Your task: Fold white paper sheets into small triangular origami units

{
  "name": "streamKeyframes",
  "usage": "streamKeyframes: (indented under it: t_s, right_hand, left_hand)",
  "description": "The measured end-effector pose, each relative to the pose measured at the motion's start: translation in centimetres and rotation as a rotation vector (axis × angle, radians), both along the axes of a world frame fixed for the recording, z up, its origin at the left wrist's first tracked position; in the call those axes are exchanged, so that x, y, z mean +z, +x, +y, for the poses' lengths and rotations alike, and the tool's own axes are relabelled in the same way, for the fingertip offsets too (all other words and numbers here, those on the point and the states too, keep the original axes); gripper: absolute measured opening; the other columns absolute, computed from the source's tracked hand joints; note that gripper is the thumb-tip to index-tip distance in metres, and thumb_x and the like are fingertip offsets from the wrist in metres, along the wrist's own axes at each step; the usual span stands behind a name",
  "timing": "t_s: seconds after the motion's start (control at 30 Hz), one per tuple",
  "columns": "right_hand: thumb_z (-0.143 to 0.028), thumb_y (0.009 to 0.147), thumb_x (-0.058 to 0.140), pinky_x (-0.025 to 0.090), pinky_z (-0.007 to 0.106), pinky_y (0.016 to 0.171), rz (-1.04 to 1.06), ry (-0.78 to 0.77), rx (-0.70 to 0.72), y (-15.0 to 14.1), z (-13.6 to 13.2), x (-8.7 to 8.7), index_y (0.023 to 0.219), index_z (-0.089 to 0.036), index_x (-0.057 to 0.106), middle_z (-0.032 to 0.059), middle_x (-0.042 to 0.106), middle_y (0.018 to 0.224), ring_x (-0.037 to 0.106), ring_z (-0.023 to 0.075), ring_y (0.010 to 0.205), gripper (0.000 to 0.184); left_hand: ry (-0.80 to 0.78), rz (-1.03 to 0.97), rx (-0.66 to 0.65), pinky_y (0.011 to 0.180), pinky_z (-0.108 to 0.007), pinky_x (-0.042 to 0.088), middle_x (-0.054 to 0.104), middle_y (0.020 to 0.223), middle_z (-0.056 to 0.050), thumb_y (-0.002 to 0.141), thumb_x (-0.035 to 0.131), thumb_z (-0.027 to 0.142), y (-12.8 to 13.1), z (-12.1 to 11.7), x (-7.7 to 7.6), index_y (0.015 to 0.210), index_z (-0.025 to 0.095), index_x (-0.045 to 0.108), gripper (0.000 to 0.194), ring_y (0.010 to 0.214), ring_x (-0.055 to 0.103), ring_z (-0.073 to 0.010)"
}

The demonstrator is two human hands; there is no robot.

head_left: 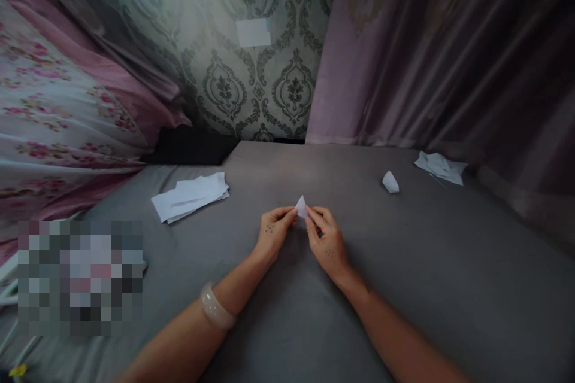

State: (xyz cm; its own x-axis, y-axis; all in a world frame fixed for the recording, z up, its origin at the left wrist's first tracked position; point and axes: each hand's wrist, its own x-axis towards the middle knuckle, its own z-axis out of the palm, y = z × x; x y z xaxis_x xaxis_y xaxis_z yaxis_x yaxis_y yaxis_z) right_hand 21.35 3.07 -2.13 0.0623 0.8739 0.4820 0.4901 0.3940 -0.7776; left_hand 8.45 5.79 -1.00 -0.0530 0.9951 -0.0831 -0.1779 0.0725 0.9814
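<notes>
A small piece of white paper (302,207), folded to a point at the top, is held up between my two hands over the grey cloth. My left hand (275,231) pinches its left side between thumb and fingers. On the other side, my right hand (328,241) grips the right edge the same way. The paper's lower part is partly hidden by the fingertips. To the right lies a separate folded white paper piece (390,182), touched by neither hand.
Overlapping white paper sheets (193,196) lie to the left on the grey cloth (287,173). Crumpled white paper scraps (441,166) rest at the far right. A black folded item (191,145) is at the back left. Curtains (381,54) hang on both sides; a patch at lower left is blurred.
</notes>
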Motion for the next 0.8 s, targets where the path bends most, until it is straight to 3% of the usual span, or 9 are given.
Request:
streamKeyframes:
  t_s: [0.13, 0.3, 0.43, 0.57, 0.8]
  right_hand:
    - [-0.030, 0.090, 0.046, 0.051, 0.029, 0.071, 0.070, -0.026, -0.014, -0.10, 0.09, 0.17, 0.107, -0.020, 0.066, 0.0099, 0.061, 0.105, 0.060, 0.0189, 0.091, 0.027]
    - [-0.035, 0.087, 0.050, 0.048, 0.030, 0.067, 0.168, -0.122, -0.085, 0.25, 0.59, 0.22, 0.092, -0.019, 0.064, 0.0061, 0.066, 0.087, 0.058, 0.0161, 0.070, 0.022]
    - [-0.035, 0.087, 0.050, 0.047, 0.029, 0.069, 0.161, -0.112, -0.089, 0.53, 0.91, 0.02, 0.088, -0.019, 0.065, 0.0065, 0.064, 0.088, 0.057, 0.0163, 0.073, 0.022]
    - [-0.032, 0.088, 0.050, 0.048, 0.030, 0.071, 0.159, -0.117, -0.112, 0.58, 0.88, 0.07, 0.099, -0.017, 0.065, 0.0074, 0.063, 0.092, 0.057, 0.0163, 0.075, 0.024]
    - [-0.030, 0.090, 0.046, 0.049, 0.029, 0.071, 0.130, -0.043, -0.048, 0.05, 0.37, 0.71, 0.101, -0.019, 0.066, 0.0086, 0.064, 0.099, 0.060, 0.0177, 0.084, 0.025]
  left_hand:
    - [0.023, 0.012, -0.002, 0.064, -0.025, 0.043, 0.068, 0.069, -0.004, 0.066, 0.073, 0.033, -0.12, 0.09, -0.22, 0.080, 0.016, 0.076, 0.023, 0.062, 0.055, -0.0132]
    - [0.072, 0.082, -0.038, 0.060, -0.024, 0.040, 0.065, 0.063, -0.003, 0.068, 0.071, 0.034, -0.04, -0.02, -0.29, 0.076, 0.016, 0.076, 0.021, 0.061, 0.053, -0.0136]
    - [0.102, 0.109, -0.056, 0.060, -0.024, 0.038, 0.063, 0.062, -0.002, 0.069, 0.070, 0.034, 0.09, -0.21, -0.20, 0.076, 0.016, 0.075, 0.020, 0.060, 0.052, -0.0131]
    - [0.053, 0.098, -0.042, 0.061, -0.024, 0.038, 0.063, 0.062, -0.002, 0.070, 0.070, 0.034, 0.12, -0.27, -0.12, 0.077, 0.015, 0.075, 0.021, 0.060, 0.052, -0.0131]
    - [0.028, 0.052, -0.035, 0.060, -0.024, 0.038, 0.061, 0.061, -0.001, 0.069, 0.070, 0.035, -0.01, -0.21, -0.08, 0.078, 0.015, 0.074, 0.022, 0.060, 0.050, -0.0128]
